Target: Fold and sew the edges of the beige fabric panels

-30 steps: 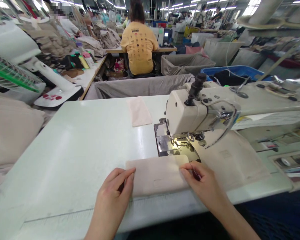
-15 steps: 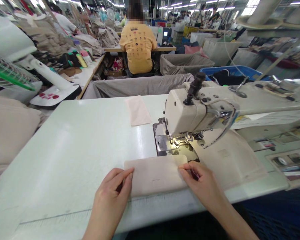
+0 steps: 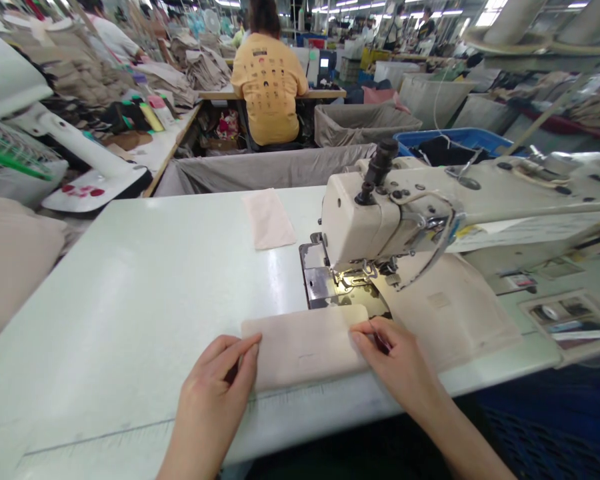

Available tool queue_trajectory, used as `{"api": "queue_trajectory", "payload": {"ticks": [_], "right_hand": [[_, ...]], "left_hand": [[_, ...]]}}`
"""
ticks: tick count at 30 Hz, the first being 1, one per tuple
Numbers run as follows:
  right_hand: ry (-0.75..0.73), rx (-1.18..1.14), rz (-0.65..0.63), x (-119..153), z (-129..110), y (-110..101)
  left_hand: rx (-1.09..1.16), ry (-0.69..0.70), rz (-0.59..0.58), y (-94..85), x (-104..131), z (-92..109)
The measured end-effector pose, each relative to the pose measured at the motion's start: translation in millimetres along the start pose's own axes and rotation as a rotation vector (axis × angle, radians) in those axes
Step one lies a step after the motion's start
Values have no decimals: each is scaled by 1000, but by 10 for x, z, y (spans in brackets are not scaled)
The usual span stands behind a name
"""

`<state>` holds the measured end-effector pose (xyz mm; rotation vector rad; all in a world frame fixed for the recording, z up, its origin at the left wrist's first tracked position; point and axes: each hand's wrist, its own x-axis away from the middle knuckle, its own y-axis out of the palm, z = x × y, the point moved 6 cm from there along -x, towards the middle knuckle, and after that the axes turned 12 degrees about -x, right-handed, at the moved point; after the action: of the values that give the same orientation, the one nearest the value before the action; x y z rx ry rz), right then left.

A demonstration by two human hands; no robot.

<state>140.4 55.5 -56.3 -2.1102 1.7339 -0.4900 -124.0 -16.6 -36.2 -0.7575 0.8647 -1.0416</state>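
A folded beige fabric piece (image 3: 305,350) lies flat near the table's front edge, just before the sewing machine's needle plate (image 3: 320,283). My left hand (image 3: 220,380) pinches its left edge between thumb and forefinger. At the right end, my right hand (image 3: 397,357) pinches the upper corner the same way. Something small and dark shows inside the curled right fingers, too hidden to name. The sewing machine (image 3: 360,220) stands beyond, its lamp lighting the presser foot area. Right of the needle plate, a larger beige panel (image 3: 445,313) lies partly under the machine arm.
A small pale fabric piece (image 3: 270,220) lies farther back on the white table (image 3: 155,280). Ruler marks run along its front. At left are stacked cloth (image 3: 15,267) and a white fan (image 3: 85,153). A grey cloth bin (image 3: 270,170) borders the back; a person in yellow (image 3: 270,87) sits beyond.
The whole view has shifted slightly, so everything appears a little farther left. Both hands keep their pinch on the folded fabric, which stays in about the same place on the table.
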Motion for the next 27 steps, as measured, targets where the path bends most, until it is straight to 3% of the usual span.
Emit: {"api": "queue_trajectory", "payload": {"ticks": [27], "right_hand": [[-26,-37,-43,14,28,14]], "left_hand": [[-75,-21,-103,29,48,-105]]}}
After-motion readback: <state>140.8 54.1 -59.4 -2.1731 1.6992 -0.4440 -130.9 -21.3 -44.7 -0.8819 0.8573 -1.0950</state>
